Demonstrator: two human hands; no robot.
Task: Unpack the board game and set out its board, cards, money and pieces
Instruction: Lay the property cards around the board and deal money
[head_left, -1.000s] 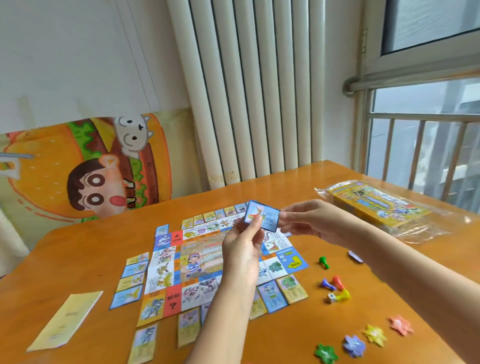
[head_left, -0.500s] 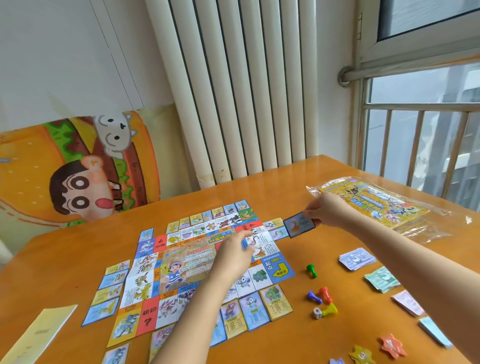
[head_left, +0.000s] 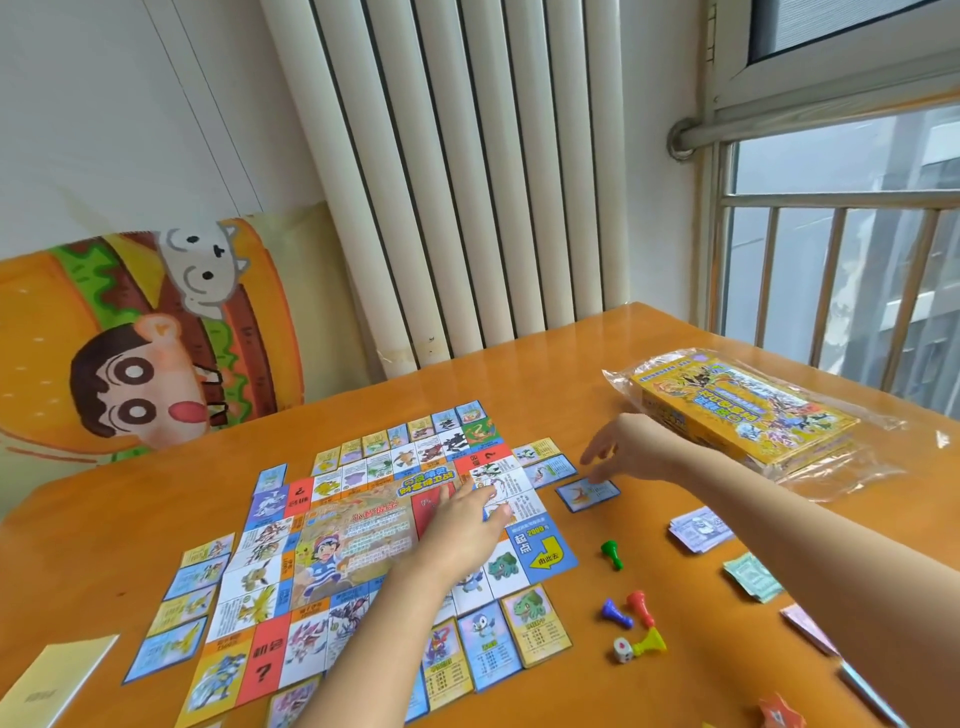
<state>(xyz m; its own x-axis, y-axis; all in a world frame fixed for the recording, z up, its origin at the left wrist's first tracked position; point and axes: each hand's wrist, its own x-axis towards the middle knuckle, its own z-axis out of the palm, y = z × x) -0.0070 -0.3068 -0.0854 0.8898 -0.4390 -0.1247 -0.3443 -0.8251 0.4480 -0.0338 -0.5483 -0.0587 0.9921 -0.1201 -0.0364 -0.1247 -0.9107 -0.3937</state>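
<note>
Head view, single camera.

The board (head_left: 358, 530) is lying unfolded and flat on the counter (head_left: 519, 374), mid-left. Property cards are lining its edges: a left column (head_left: 192, 587), a near row (head_left: 537, 623) and two at the far right corner (head_left: 545, 460).

The right hand (head_left: 631, 449) is reaching forward with its fingers spread and relaxed, gripping nothing. Its fingertips are sitting at or just above a blue card (head_left: 587, 493) that is lying flat on the counter just beside the board's right edge. Whether they are touching it is not resolvable.

The left hand (head_left: 462, 525) is resting palm-down on the board's right half. I cannot tell whether anything is held under the palm.

Progress (judgement): the task is looking mostly done.
- The board is out.
- The green pawn (head_left: 612, 553), blue pawn (head_left: 615, 613), red pawn (head_left: 640, 607) and yellow pawn (head_left: 652, 643) are standing or lying right of the board, with a die (head_left: 622, 649).
- Money is sitting in separate piles further right: purple notes (head_left: 698, 527), green notes (head_left: 753, 577) and pink notes (head_left: 810, 629).
- Remaining: most of the board's right edge is showing no cards yet.

Containers: the yellow game box (head_left: 743, 415) is sitting inside a clear plastic bag (head_left: 841, 473), far right and well apart from the board. The box is looking closed, and its contents are not visible.
</note>
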